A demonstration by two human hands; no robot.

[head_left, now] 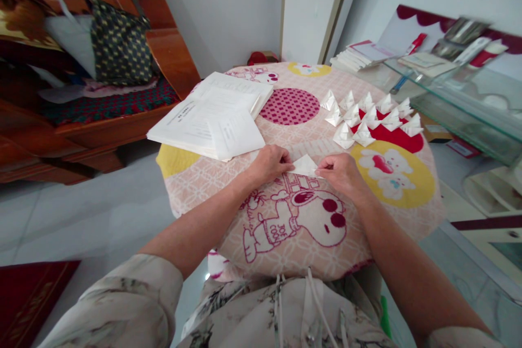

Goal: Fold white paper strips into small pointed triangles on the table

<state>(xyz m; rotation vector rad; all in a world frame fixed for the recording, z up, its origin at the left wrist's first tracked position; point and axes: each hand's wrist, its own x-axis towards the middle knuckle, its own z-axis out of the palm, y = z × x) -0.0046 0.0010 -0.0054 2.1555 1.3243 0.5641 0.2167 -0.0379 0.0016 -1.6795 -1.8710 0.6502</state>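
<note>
A small piece of white paper [305,165], folded to a peak at the top, is stretched between my two hands just above the cloth. My left hand [272,163] pinches its left end, and my right hand [339,171] pinches its right end. To the far right stand several folded paper boats [370,117] in rows. At the left lies a stack of printed paper sheets [183,119], with a smaller loose white sheet [236,133] resting on its near corner.
A patterned cloth [212,185] with cartoon figures covers the round table. On the right, a glass shelf [460,103] holds metal containers [465,30] and papers. A wooden bench [122,130] with a dark patterned bag [120,43] stands at the left.
</note>
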